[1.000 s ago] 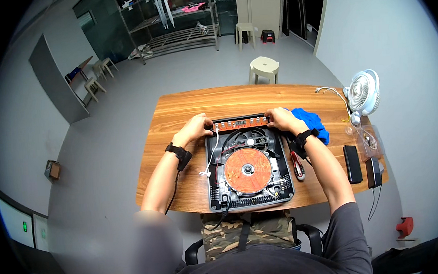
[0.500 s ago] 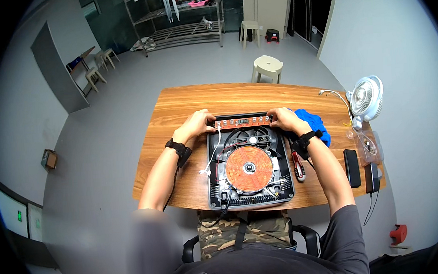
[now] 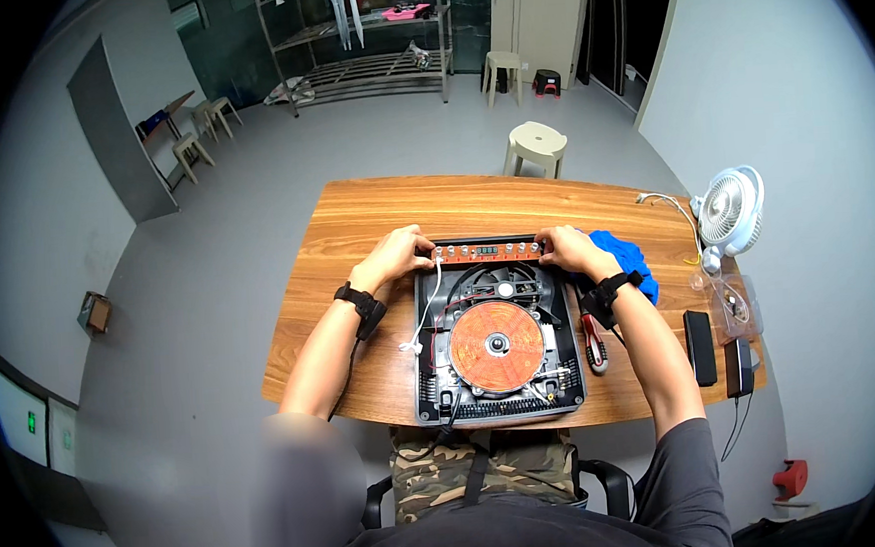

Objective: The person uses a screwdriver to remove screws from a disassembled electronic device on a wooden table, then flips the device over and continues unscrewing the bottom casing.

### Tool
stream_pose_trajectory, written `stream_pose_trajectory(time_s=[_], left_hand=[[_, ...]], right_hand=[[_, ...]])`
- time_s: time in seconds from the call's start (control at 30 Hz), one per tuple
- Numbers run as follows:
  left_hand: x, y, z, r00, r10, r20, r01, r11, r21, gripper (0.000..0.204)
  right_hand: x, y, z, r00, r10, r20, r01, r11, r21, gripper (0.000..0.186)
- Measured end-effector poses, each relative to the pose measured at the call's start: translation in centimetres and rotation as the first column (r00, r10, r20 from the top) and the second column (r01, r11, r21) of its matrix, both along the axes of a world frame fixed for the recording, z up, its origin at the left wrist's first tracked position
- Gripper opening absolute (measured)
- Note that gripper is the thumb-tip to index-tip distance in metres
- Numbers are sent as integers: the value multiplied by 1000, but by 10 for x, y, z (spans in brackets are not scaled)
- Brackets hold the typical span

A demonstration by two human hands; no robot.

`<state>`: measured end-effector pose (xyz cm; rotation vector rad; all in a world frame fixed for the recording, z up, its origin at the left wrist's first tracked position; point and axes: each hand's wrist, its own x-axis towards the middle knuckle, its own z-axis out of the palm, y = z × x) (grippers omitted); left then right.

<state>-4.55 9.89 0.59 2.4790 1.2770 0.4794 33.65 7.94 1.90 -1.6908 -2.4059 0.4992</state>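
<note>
An opened induction cooker (image 3: 427, 374) lies in front of me, showing a round copper coil (image 3: 497, 347) and a fan (image 3: 506, 287) behind it. Along its far edge is a narrow orange circuit board (image 3: 486, 253) with a row of round buttons and a small display. My left hand (image 3: 399, 254) pinches the board's left end, and my right hand (image 3: 570, 249) pinches its right end. From the board's left part a white cable (image 3: 426, 312) runs down to a loose white plug on the cooker's left side.
Right of the cooker lie a red-and-black screwdriver (image 3: 594, 344) and a blue cloth (image 3: 625, 262). Farther right are a black case (image 3: 701, 348), a dark box-shaped device (image 3: 738, 367), a clear plastic tray (image 3: 738, 305) and a white fan (image 3: 730, 209). A stool (image 3: 537, 145) stands beyond the table (image 3: 373, 202).
The whole view has shifted slightly, with the table sitting a little lower in the picture. Both hands still hold the board's ends at the cooker's far edge.
</note>
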Motion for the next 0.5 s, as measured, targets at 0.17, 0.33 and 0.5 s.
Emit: stream_pose_trajectory(time_s=[0.17, 0.33, 0.5], left_hand=[[0, -2, 1, 1000, -10, 8, 10, 1000, 20, 41], [-1, 0, -4, 1000, 1, 3, -1, 1000, 26, 42], [-2, -2, -7, 999, -8, 34, 6, 999, 43, 41]], right_hand=[[1, 3, 0, 1000, 20, -3, -20, 1000, -9, 42], [1, 5, -1, 999, 33, -26, -33, 999, -13, 40], [6, 6, -3, 996, 45, -77, -49, 998, -42, 38]])
